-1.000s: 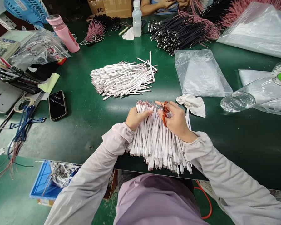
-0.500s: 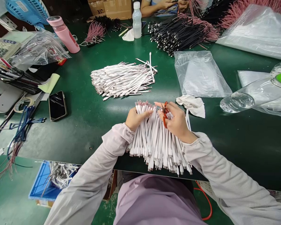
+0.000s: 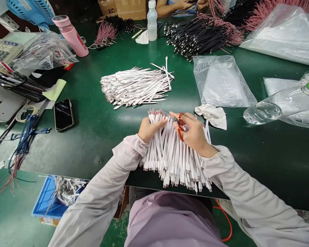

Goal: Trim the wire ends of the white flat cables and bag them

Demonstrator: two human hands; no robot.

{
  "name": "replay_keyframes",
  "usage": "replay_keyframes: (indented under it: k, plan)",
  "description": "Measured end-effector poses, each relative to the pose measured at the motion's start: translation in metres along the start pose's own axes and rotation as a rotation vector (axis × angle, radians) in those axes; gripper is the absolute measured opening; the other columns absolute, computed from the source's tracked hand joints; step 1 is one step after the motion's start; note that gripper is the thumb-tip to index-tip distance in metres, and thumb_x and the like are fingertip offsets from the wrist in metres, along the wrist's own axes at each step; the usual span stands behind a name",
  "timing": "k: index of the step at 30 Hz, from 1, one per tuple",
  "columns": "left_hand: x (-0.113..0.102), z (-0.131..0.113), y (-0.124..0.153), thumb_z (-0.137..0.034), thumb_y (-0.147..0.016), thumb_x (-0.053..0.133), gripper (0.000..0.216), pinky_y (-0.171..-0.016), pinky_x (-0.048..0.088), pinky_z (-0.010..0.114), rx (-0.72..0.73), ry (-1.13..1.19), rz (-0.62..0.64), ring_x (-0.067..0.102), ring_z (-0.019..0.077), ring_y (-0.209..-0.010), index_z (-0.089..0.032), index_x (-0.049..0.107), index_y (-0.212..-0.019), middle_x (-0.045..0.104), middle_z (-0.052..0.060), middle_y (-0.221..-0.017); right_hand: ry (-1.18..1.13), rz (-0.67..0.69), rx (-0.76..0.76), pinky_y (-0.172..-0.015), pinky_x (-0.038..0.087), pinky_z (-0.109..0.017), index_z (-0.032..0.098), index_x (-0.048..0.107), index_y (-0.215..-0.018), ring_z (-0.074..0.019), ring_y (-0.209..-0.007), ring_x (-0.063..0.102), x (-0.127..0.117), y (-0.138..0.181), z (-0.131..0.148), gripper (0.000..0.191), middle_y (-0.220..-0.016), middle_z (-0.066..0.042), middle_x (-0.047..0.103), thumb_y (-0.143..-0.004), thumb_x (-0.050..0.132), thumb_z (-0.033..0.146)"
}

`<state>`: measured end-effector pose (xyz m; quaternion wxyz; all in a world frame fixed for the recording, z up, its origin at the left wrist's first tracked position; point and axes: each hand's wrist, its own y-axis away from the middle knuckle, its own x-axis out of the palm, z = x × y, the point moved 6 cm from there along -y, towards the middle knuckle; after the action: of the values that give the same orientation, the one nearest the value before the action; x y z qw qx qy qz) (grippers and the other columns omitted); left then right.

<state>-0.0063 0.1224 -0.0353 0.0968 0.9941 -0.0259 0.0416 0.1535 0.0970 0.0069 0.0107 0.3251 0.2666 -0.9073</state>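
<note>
A thick layer of short white USB cables (image 3: pixel 175 157) lies at the table's front edge, connectors toward me and stripped reddish wire ends away from me. My left hand (image 3: pixel 149 128) is closed around cables on the left side of this layer, thumb across the top near the wire ends. In my right hand (image 3: pixel 194 133) is a pair of small scissors with orange handles (image 3: pixel 180 133). Their blades point up and left, close to the wire ends; the tips are partly hidden by my fingers. Farther back lies a second heap of white cables (image 3: pixel 136 85).
To the right are a crumpled white cloth (image 3: pixel 212 116), clear plastic bags (image 3: pixel 224 82) and a lying clear bottle (image 3: pixel 275 108). A phone (image 3: pixel 64 115) and blue cables (image 3: pixel 28 137) sit left. Black cables (image 3: pixel 195 36) are piled behind, near another person's hands (image 3: pixel 193 4).
The scissors have turned slightly, with the blades now tilted more to the left. My left hand stays on the cables, and the view has shifted a little.
</note>
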Motion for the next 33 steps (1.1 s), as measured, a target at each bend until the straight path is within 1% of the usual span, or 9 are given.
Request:
replay_keyframes:
  k: [6, 11, 13, 17, 21, 24, 28, 30, 33]
  plan:
    - [0.001, -0.004, 0.001, -0.040, -0.062, 0.082, 0.034, -0.069, 0.048, 0.029, 0.016, -0.015, 0.023, 0.060, 0.0170, -0.072, -0.013, 0.068, -0.075, 0.068, 0.005, -0.075, 0.003, -0.025, 0.039, -0.067, 0.045, -0.034, 0.019, 0.070, -0.094, -0.0222, -0.073, 0.055, -0.002, 0.000, -0.003, 0.019, -0.075, -0.005, 0.058, -0.087, 0.054, 0.026]
    - [0.005, -0.007, 0.002, -0.042, -0.064, 0.081, 0.034, -0.063, 0.048, 0.028, 0.030, -0.013, 0.080, 0.056, 0.0137, -0.060, -0.014, 0.061, -0.063, 0.062, 0.002, -0.062, -0.032, -0.075, 0.167, -0.069, 0.046, -0.033, 0.017, 0.068, -0.099, -0.0199, -0.071, 0.057, -0.003, 0.000, -0.013, 0.021, -0.081, -0.006, 0.063, -0.086, 0.056, 0.029]
    - [0.005, -0.006, 0.001, -0.043, -0.065, 0.080, 0.034, -0.063, 0.048, 0.029, 0.030, -0.014, 0.086, 0.056, 0.0136, -0.058, -0.014, 0.062, -0.063, 0.061, 0.002, -0.061, -0.033, -0.070, 0.202, -0.069, 0.046, -0.033, 0.018, 0.068, -0.095, -0.0196, -0.072, 0.058, -0.001, -0.001, -0.016, 0.018, -0.083, -0.006, 0.065, -0.086, 0.058, 0.030]
    - [-0.002, -0.002, -0.003, -0.040, -0.064, 0.081, 0.031, -0.067, 0.049, 0.029, 0.009, 0.010, 0.034, 0.057, 0.0134, -0.062, -0.014, 0.066, -0.068, 0.062, 0.001, -0.063, 0.013, -0.031, 0.174, -0.069, 0.045, -0.033, 0.018, 0.068, -0.083, -0.0204, -0.074, 0.059, 0.001, -0.003, -0.014, 0.018, -0.081, -0.007, 0.064, -0.087, 0.057, 0.032]
    - [-0.012, 0.001, -0.007, -0.035, -0.058, 0.085, 0.034, -0.065, 0.052, 0.030, -0.109, 0.147, -0.008, 0.059, 0.0138, -0.064, -0.013, 0.067, -0.077, 0.063, 0.001, -0.068, 0.028, -0.011, 0.102, -0.068, 0.045, -0.032, 0.019, 0.065, -0.081, -0.0208, -0.074, 0.058, 0.001, -0.002, -0.011, 0.017, -0.077, -0.006, 0.060, -0.087, 0.055, 0.030]
    - [-0.018, 0.003, -0.010, -0.029, -0.054, 0.087, 0.036, -0.064, 0.055, 0.031, -0.170, 0.236, -0.047, 0.059, 0.0137, -0.064, -0.012, 0.066, -0.079, 0.062, 0.000, -0.066, 0.001, 0.062, 0.023, -0.069, 0.045, -0.033, 0.020, 0.064, -0.083, -0.0220, -0.077, 0.057, 0.007, -0.002, -0.007, 0.014, -0.078, -0.006, 0.059, -0.087, 0.054, 0.028]
    - [-0.019, 0.006, -0.014, -0.027, -0.057, 0.085, 0.034, -0.063, 0.054, 0.030, -0.176, 0.250, -0.028, 0.061, 0.0141, -0.063, -0.012, 0.067, -0.082, 0.063, 0.000, -0.065, 0.028, 0.279, -0.110, -0.071, 0.042, -0.033, 0.019, 0.063, -0.085, -0.0211, -0.075, 0.053, 0.028, -0.010, 0.001, 0.009, -0.079, -0.005, 0.058, -0.083, 0.055, 0.019]
    - [-0.019, 0.006, -0.015, -0.027, -0.058, 0.084, 0.033, -0.060, 0.053, 0.029, -0.158, 0.243, -0.025, 0.059, 0.0132, -0.060, -0.012, 0.067, -0.082, 0.063, 0.000, -0.064, 0.091, 0.368, -0.101, -0.068, 0.038, -0.031, 0.019, 0.061, -0.076, -0.0203, -0.074, 0.051, 0.039, -0.019, 0.000, 0.006, -0.075, -0.004, 0.055, -0.080, 0.057, 0.015]
    - [-0.023, 0.006, -0.018, -0.025, -0.061, 0.083, 0.029, -0.057, 0.052, 0.028, -0.141, 0.250, -0.054, 0.056, 0.0112, -0.056, -0.012, 0.066, -0.079, 0.061, -0.001, -0.062, 0.164, 0.433, 0.001, -0.062, 0.033, -0.029, 0.019, 0.054, -0.063, -0.0182, -0.069, 0.049, 0.049, -0.032, -0.008, 0.016, -0.069, -0.002, 0.051, -0.077, 0.060, 0.013]
